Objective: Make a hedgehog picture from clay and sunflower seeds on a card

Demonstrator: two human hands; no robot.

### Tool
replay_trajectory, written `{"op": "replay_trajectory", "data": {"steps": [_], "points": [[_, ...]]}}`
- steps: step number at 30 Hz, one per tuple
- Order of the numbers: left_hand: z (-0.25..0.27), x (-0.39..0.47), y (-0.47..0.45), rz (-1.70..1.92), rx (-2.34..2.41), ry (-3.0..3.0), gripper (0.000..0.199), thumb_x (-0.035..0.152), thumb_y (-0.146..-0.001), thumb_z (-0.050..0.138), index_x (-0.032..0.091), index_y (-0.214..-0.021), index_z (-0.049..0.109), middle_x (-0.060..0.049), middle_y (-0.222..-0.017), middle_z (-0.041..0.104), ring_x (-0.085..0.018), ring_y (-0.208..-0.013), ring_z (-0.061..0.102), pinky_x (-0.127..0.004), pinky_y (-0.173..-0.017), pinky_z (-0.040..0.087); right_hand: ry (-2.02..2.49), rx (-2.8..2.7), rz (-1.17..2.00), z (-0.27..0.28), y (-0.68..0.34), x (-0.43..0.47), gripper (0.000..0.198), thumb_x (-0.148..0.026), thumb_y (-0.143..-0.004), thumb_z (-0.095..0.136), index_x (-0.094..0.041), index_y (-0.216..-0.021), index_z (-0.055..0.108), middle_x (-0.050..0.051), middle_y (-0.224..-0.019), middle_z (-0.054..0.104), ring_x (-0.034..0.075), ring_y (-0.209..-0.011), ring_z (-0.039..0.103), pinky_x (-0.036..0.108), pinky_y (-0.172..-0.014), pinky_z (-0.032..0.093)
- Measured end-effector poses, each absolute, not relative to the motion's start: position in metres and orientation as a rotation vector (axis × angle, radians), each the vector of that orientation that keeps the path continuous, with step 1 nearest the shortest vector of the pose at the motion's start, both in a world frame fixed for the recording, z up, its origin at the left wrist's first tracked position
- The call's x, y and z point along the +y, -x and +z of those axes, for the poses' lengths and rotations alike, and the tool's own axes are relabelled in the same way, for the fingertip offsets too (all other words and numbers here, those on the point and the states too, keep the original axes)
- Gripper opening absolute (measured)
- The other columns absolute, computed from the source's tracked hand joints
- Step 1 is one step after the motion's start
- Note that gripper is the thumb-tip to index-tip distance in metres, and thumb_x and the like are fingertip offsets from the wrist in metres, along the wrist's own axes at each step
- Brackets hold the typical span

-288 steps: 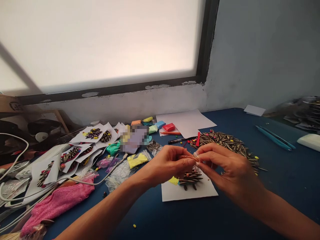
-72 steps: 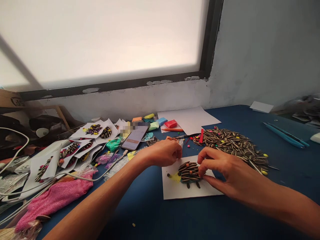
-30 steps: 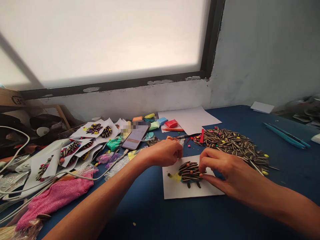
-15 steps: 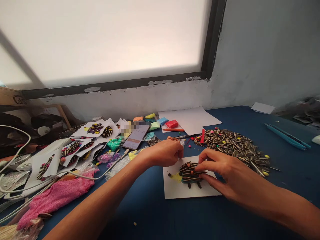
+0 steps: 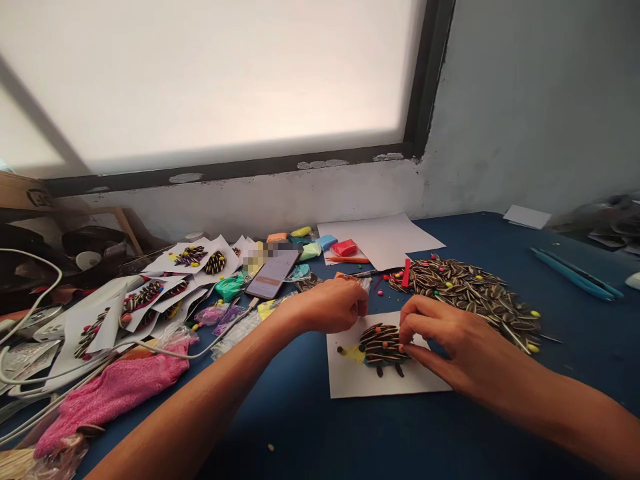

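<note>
On a white card (image 5: 345,383) lies a hedgehog figure (image 5: 383,343) with a yellow face, a back of striped sunflower seeds, small orange balls and dark feet. My right hand (image 5: 450,337) is at its right side, thumb and forefinger tips close together against the seeds; whatever is between them is too small to make out. Above the card's upper left edge, my left hand (image 5: 333,305) is closed with the fingers curled down. Just behind it shows an orange lump in clear wrap (image 5: 353,279); the hand hides whether it grips this.
A pile of sunflower seeds (image 5: 465,297) spreads behind my right hand. Blue tweezers (image 5: 575,273) lie far right. Wrapped clay, such as a red block (image 5: 344,248), a phone (image 5: 273,273), finished seed cards (image 5: 187,259), a pink cloth (image 5: 115,393) and a white cable (image 5: 200,357) crowd the left and back.
My right hand has drawn slightly right and its thumb has moved up towards the forefinger, baring more of the hedgehog's back. My left hand has stayed in place.
</note>
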State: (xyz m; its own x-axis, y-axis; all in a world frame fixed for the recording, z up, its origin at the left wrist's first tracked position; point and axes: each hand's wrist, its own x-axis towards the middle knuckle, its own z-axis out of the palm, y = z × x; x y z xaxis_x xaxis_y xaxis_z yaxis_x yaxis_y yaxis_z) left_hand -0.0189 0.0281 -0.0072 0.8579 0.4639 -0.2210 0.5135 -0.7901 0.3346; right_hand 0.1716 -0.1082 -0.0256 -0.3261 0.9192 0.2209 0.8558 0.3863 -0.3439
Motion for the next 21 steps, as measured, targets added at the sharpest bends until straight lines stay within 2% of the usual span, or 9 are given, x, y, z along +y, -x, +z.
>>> {"op": "replay_trajectory", "data": {"steps": [9,14,21], "points": [[-0.006,0.027,0.018,-0.144,0.753,-2.650,0.026,0.006,-0.079,0.055,0.019,-0.095,0.071,-0.007,-0.096,0.071,-0.022,-0.098,0.060,-0.027,-0.072,0.044,1.569,-2.311,0.250,-0.026,-0.173,-0.109,0.014,-0.018,-0.095,0.056,-0.022,-0.083,0.060,0.002,-0.100,0.060,0.016,-0.081,0.063,0.031,-0.072,0.048],[-0.002,0.021,0.017,-0.025,0.740,-2.624,0.022,0.009,-0.083,0.054,0.017,-0.094,0.071,-0.006,-0.095,0.073,-0.019,-0.086,0.062,-0.028,-0.070,0.043,1.584,-2.280,0.269,-0.025,-0.170,-0.109,0.015,-0.020,-0.098,0.053,-0.022,-0.084,0.060,0.003,-0.100,0.060,0.016,-0.081,0.063,0.031,-0.072,0.048],[0.012,0.002,0.013,0.022,0.560,-2.541,0.016,0.014,-0.084,0.060,0.018,-0.085,0.075,0.001,-0.075,0.071,-0.010,-0.065,0.060,-0.023,-0.062,0.041,1.567,-2.202,0.234,-0.024,-0.170,-0.108,0.010,-0.021,-0.093,0.061,-0.024,-0.083,0.063,0.001,-0.093,0.064,0.017,-0.079,0.064,0.030,-0.069,0.049]]}}
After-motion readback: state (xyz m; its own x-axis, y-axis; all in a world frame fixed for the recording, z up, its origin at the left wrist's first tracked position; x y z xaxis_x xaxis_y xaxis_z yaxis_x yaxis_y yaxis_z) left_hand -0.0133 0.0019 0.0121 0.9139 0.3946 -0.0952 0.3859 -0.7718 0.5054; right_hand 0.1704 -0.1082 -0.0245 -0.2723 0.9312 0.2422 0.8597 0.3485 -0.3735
